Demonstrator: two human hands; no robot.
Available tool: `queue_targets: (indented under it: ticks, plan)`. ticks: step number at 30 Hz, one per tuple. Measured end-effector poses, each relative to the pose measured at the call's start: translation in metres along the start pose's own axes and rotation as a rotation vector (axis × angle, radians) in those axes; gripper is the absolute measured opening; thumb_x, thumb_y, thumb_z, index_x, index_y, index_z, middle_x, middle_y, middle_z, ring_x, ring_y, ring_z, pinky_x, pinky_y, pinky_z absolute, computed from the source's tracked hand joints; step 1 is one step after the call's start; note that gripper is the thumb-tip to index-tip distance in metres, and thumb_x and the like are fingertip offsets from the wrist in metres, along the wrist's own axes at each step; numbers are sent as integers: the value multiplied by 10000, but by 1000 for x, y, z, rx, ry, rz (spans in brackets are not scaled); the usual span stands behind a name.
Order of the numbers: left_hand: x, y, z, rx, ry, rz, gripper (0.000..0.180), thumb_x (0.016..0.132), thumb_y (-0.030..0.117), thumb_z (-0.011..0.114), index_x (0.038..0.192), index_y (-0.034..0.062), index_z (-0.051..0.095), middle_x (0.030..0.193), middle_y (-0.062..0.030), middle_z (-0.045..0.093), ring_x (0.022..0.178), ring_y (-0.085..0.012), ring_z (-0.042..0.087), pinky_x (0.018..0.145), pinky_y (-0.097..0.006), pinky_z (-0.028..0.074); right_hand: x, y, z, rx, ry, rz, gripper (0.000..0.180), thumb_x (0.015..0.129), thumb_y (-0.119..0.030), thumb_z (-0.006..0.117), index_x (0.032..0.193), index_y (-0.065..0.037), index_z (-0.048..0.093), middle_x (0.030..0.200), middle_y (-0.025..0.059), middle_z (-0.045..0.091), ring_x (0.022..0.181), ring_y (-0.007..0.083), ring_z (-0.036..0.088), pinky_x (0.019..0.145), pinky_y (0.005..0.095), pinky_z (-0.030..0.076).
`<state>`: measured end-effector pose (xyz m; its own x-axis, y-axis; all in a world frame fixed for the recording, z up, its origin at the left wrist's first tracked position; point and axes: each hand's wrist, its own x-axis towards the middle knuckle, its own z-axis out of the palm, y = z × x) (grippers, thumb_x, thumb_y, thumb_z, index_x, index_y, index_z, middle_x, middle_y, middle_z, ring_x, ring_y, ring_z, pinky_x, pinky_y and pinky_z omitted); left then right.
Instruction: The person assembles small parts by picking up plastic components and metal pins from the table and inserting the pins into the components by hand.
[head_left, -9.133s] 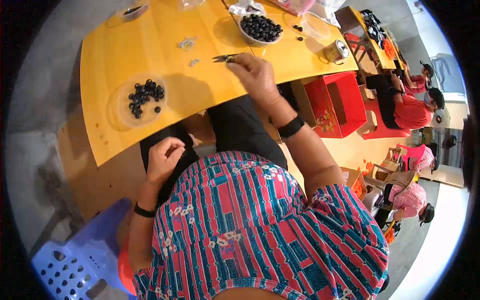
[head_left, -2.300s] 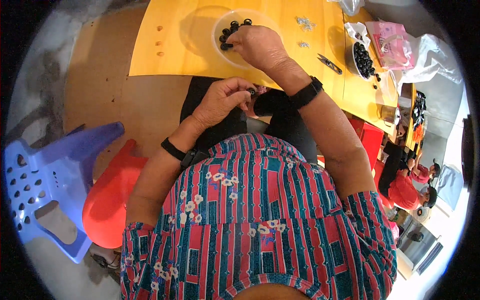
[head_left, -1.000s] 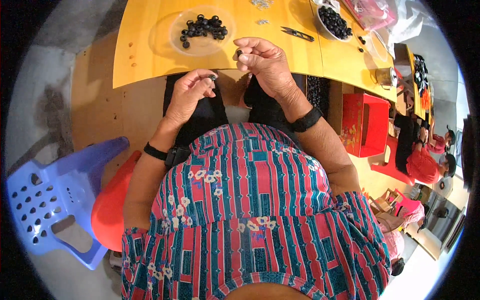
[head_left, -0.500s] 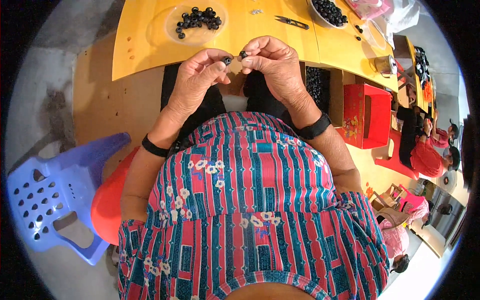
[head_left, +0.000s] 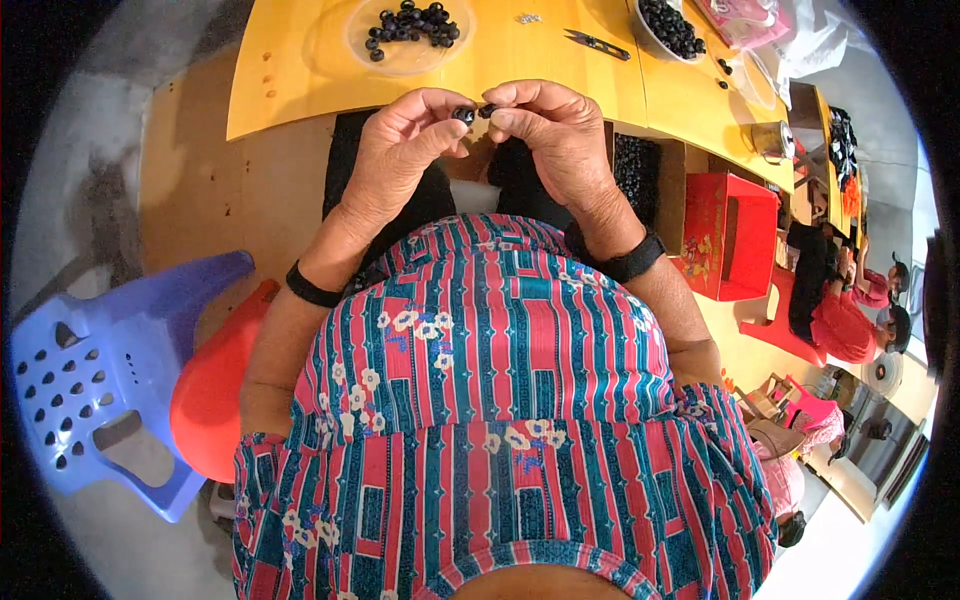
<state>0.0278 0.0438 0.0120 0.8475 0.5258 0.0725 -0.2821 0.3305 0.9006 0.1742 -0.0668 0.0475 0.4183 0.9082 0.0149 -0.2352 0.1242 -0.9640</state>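
My left hand (head_left: 408, 140) pinches a small round black piece (head_left: 463, 115) with a shiny end, between thumb and fingers. Close against it is a second small black piece (head_left: 487, 111), gripped by the thumb and fingertips of my right hand (head_left: 560, 130). The two pieces are almost together; whether they touch I cannot tell. Both hands hover just off the near edge of the yellow table (head_left: 300, 90), above my lap. Beyond them lies a clear shallow dish (head_left: 357, 42) with several black bead-like pieces.
Black thread snips (head_left: 597, 44) and small clear bits (head_left: 530, 18) lie on the table. Farther right stand a bowl (head_left: 645, 38) of black pieces and a metal cup (head_left: 771, 140). A red box (head_left: 706, 235) is below; a blue plastic stool (head_left: 120, 370) stands left. People sit at right.
My hands have drawn closer together, so the gap between the two black pieces has narrowed. The left piece has turned a little. The view has shifted slightly.
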Motion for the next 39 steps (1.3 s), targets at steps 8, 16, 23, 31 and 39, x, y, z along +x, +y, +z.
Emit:
queue_targets:
  ticks: [8,16,23,31,39]
  plan:
    - [-2,-4,2,11,18,5,230,869,128,615,1055,-3,583,856,-7,590,744,-67,563,691,-212,491,-1,2,0,37,-20,7,159,784,58,625,941,32,638,860,80,644,715,147,610,672,260,514]
    - [-2,-6,1,-12,40,19,227,863,117,621,1052,-2,583,876,-11,596,755,-63,564,694,-209,496,1,6,1,67,-14,-4,138,780,54,640,913,21,639,836,58,650,704,117,612,668,235,519]
    - [-2,-7,0,-19,51,32,211,860,106,621,1038,-1,583,896,-16,601,767,-62,564,698,-209,496,1,6,3,34,-5,-3,144,771,55,649,910,18,639,835,57,653,706,115,615,667,236,521]
    - [-2,-5,1,-19,49,33,200,853,86,627,1026,-2,580,900,-20,601,782,-72,564,721,-216,486,0,1,6,-49,35,12,128,766,65,649,885,18,641,824,53,657,701,112,620,664,238,527]
    - [-1,-5,3,129,100,98,178,824,63,661,981,5,599,832,20,558,773,-41,516,696,-181,443,-2,1,7,-144,42,-53,118,764,59,660,875,21,644,820,46,658,698,97,613,665,229,525]
